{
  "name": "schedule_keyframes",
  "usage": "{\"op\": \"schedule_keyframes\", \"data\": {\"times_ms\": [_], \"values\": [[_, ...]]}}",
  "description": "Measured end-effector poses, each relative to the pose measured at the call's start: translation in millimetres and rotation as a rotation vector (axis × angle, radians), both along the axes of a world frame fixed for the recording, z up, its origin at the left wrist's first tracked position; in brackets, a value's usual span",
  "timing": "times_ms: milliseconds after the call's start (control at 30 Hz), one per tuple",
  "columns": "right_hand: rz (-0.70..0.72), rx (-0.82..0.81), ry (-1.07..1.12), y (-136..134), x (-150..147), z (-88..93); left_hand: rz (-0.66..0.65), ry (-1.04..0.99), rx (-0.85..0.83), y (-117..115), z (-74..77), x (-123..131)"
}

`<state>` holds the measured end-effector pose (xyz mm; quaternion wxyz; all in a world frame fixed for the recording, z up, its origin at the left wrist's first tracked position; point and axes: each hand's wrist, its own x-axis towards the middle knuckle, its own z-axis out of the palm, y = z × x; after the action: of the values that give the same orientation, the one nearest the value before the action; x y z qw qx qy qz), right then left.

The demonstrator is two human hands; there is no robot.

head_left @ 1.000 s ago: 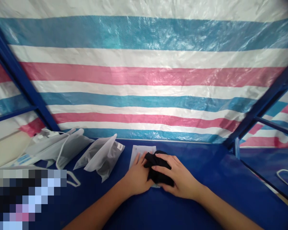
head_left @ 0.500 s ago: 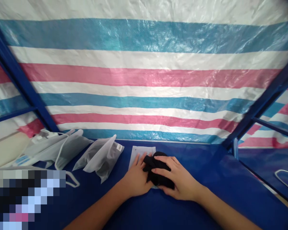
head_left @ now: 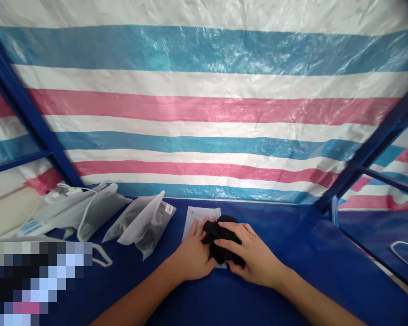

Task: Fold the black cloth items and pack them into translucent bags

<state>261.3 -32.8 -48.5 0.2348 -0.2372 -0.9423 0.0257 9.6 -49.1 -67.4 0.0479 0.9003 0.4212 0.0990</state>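
Observation:
A bundled piece of black cloth (head_left: 221, 237) lies on a frosted plastic bag (head_left: 204, 213), which rests flat on the blue surface (head_left: 268, 244). From the right, my right hand (head_left: 255, 253) curls over the cloth, its fingers on top and its thumb low at the near side. My left hand (head_left: 195, 253) lies on the bag with fingers stretched out, touching the left side of the cloth. The cloth hides part of the left fingers and most of the bag's right half.
Left of my hands stand frosted bags with dark contents, one bag (head_left: 148, 222) bearing a white label. White hangers (head_left: 102, 256) lie farther left; another hanger (head_left: 404, 251) is at right. Blue metal posts (head_left: 360, 156) flank a striped plastic sheet (head_left: 204, 108) behind.
My right hand and the black cloth have shifted very slightly; the cloth's near edge looks more bunched. My left hand stays almost in place.

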Motion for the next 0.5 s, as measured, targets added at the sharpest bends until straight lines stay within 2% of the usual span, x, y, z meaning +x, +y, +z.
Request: {"op": "schedule_keyframes", "data": {"times_ms": [267, 500], "values": [[-0.037, 0.022, -0.027, 5, -1, -6.7, -0.05, -0.071, -0.033, -9, 10.7, 3], [-0.055, 0.042, -0.035, 19, 7, -7.2, -0.017, -0.049, -0.086, -21, 13.9, 11]]}}
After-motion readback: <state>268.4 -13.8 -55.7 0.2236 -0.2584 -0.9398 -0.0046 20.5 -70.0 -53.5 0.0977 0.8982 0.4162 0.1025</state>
